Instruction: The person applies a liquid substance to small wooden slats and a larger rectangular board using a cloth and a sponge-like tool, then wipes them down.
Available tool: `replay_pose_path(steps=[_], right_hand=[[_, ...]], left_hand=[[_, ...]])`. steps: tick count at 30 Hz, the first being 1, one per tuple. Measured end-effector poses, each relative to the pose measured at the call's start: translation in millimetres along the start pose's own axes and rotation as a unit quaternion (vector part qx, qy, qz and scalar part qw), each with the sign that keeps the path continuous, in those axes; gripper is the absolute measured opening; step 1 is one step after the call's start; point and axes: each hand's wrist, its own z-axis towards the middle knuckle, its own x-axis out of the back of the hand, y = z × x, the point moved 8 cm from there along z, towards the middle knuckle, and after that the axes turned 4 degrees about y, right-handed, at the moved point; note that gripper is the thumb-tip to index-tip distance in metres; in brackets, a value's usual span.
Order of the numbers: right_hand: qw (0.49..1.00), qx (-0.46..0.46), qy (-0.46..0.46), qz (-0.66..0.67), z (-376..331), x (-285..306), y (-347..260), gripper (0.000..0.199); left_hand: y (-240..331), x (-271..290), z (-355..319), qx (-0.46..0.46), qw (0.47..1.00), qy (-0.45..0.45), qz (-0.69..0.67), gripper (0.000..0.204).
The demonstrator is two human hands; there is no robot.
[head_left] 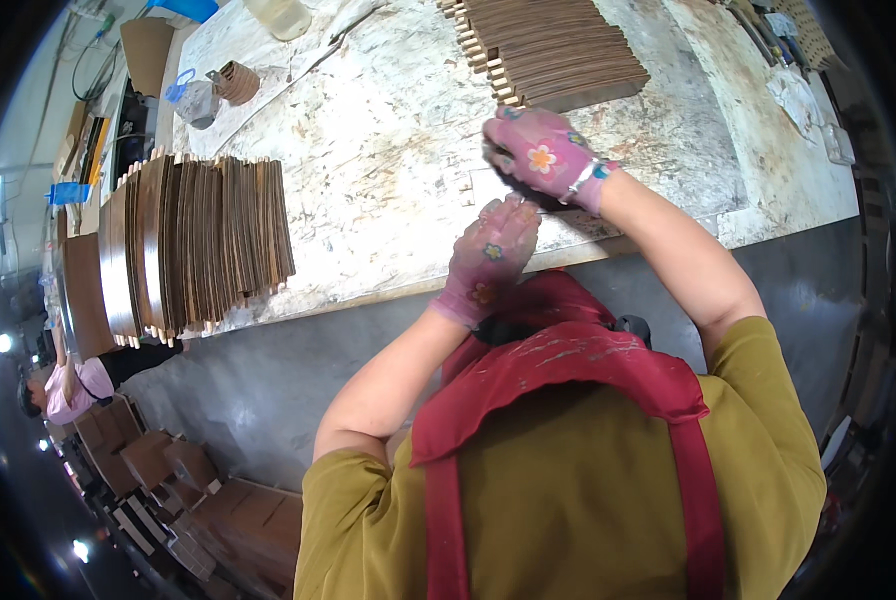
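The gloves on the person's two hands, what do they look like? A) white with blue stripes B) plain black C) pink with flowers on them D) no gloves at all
C: both the left hand and the right hand wear pink gloves with flower prints, held up over the edge of the pale worktable.

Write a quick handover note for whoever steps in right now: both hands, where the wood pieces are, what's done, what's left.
Left hand: gloved, fingers curled at the table edge; grip unclear.
Right hand: gloved, closed around a thin dark piece over the table.
Wood: one stack of curved slats at the left, a second stack at the far side.
Done: both stacks look sorted.
Left: apparently the piece in hand.
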Motion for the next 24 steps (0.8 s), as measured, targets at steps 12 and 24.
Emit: replay_pose_path(steps=[12, 24], right_hand=[[0.911, -0.295, 0.200, 0.208, -162.1, 122.2, 123.9, 0.036], [0.836, -0.313, 0.253, 0.373, -153.1, 62.7, 136.5, 0.039]], left_hand=[[-37.6, -5.5, 49.7, 0.076, 0.959, -0.272, -0.020, 0.070], [-38.9, -5.0, 66.7, 0.111, 0.945, -0.306, -0.006, 0.088]])
